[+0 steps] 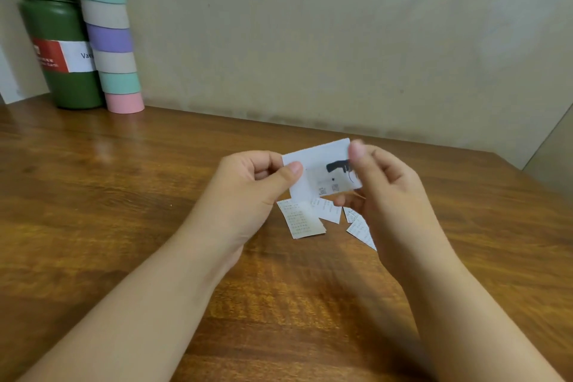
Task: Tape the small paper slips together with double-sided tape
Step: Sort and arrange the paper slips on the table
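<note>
Both hands hold a small white paper slip (319,166) with a black printed figure above the table. My left hand (248,192) pinches its left edge between thumb and fingers. My right hand (384,192) pinches its upper right corner with thumb and forefinger. Under the held slip, several small printed paper slips (302,220) lie loose on the wooden table (124,195); some are partly hidden by my right hand. No tape roll shows in view.
A green bottle (62,49) with a red and white label stands at the back left by the wall. Next to it rises a tall stack of pastel rolls (108,28) in purple, mint, grey and pink. The table's right edge runs diagonally at the far right.
</note>
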{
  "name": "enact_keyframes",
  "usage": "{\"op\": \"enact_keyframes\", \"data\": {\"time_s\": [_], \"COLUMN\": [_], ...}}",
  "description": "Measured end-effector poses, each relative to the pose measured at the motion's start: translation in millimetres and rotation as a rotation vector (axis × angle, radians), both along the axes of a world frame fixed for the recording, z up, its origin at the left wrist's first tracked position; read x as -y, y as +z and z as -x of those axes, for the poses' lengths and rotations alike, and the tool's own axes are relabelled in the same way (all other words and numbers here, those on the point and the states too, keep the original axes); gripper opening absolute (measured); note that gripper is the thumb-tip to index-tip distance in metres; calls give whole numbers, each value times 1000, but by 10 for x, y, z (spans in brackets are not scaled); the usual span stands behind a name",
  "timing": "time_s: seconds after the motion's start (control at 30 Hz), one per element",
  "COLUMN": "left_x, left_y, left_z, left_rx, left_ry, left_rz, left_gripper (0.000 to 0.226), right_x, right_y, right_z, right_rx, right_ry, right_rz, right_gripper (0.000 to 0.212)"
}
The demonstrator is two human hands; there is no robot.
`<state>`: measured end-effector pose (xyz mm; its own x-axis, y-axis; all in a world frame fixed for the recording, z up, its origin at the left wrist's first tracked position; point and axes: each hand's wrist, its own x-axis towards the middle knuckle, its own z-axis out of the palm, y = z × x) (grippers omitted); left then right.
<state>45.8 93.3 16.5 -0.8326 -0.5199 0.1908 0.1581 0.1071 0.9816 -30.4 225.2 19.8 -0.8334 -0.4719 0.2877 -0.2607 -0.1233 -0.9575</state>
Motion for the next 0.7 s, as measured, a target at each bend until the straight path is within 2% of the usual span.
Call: {"op": "enact_keyframes", "data": {"time_s": [0.07, 0.13, 0.23, 0.3, 0.4, 0.57, 0.7], "left_x": [24, 90, 130, 95, 51, 127, 144], "left_y": [-28, -69, -147, -204, -283, -282, -306], "left_z": [4, 29, 57, 68, 92, 99, 111], "left_rx": [-15, 45, 313, 471, 572, 601, 613], "left_ry": [-8, 11, 57, -5, -127, -196, -209], "left_rz": [91, 299, 756, 924, 969, 864, 830], "left_gripper": [25, 24, 20, 18, 18, 19, 18], "right_x": [9, 8, -5, 11, 50, 67, 80], "right_y": [-10, -39, -117, -191, -290, -344, -380], "right_z": [-37, -36, 37, 67, 70, 78, 115], "right_rx": [-101, -148, -198, -255, -299, -356, -342], "right_ry": [-26, -56, -84, -68, -41, -73, -73], "right_rz": [-133, -282, -672, -924, -1102, -1145, -1160], "right_gripper": [15, 8, 18, 23, 23, 41, 34]}}
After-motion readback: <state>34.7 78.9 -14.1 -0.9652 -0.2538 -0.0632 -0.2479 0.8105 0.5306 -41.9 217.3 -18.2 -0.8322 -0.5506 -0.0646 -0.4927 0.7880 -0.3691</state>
